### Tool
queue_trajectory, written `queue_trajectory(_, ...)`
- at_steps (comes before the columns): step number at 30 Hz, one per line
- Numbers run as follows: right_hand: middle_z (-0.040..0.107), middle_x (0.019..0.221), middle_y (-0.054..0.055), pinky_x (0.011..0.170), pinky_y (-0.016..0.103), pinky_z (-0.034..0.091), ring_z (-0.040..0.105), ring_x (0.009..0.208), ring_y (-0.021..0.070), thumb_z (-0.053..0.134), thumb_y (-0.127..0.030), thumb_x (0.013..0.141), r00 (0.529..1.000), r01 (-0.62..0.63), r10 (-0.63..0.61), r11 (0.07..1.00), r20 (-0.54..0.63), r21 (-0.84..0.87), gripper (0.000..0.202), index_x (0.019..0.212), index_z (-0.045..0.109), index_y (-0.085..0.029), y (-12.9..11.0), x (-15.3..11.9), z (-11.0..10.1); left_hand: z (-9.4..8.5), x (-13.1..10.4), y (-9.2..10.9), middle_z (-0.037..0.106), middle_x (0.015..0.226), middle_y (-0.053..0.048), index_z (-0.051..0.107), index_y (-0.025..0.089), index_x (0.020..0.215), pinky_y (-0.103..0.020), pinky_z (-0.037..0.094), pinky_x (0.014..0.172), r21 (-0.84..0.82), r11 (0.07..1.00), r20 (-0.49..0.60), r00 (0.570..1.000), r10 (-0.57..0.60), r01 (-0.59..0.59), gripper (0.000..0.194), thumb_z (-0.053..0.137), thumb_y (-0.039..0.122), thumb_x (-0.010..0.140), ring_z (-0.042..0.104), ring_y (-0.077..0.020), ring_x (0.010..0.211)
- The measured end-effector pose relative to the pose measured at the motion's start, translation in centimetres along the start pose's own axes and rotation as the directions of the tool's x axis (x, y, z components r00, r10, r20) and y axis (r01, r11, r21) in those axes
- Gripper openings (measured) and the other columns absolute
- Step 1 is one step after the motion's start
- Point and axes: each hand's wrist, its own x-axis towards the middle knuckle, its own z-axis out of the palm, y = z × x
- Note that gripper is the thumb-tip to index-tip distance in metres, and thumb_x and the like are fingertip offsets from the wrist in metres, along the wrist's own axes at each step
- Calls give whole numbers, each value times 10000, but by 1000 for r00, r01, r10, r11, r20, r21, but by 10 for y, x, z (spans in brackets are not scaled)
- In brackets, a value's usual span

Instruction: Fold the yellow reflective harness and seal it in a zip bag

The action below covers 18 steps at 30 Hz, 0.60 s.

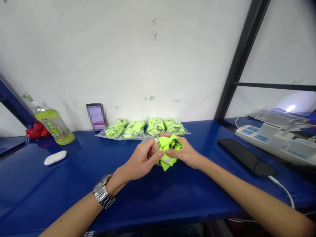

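A folded neon-yellow reflective vest (170,148) with grey strips is bunched up above the desk, between my two hands. My left hand (144,154) is closed around the mouth of a clear zip bag (155,146), whose red seal line shows by the fingers; its thumb presses on the vest. From the right, my right hand (186,152) grips the vest, thumb on top. The vest's left part appears to be inside the bag, while its right part sticks out. Most of the bag is hidden behind my hands.
Several bagged yellow vests (155,126) lie along the wall on the blue desk (118,204). To the left are a drink bottle (54,123), a white earbud case (55,158) and an upright phone (96,117). A black phone (247,158) and power strip (259,135) lie right.
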Motion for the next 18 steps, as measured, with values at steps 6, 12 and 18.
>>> queue_trajectory(6,625,1020,64,842,343,454,587,950,231,742,-456,715,973,26,-88,959,-211,-282,439,1016,551,-199,0,0,10,1,-1,-5,419,723,26,346,204,766,-268,300,563,258,962,105,992,67,-93,243,458,324,945,350,-115,612)
queue_trajectory(12,651,947,72,799,346,451,606,896,243,717,-492,716,927,-34,-148,883,-346,-468,429,978,543,-199,-1,1,21,-2,-2,-11,435,747,13,315,212,780,-274,299,556,340,931,108,989,102,-134,199,386,234,965,374,-125,620)
queue_trajectory(18,646,810,30,678,296,437,591,738,201,668,-387,715,873,-87,-199,836,-446,-542,277,862,515,-208,0,3,28,16,3,-9,473,802,-21,344,213,826,-295,343,585,516,838,28,982,188,-176,140,334,102,912,425,-160,669)
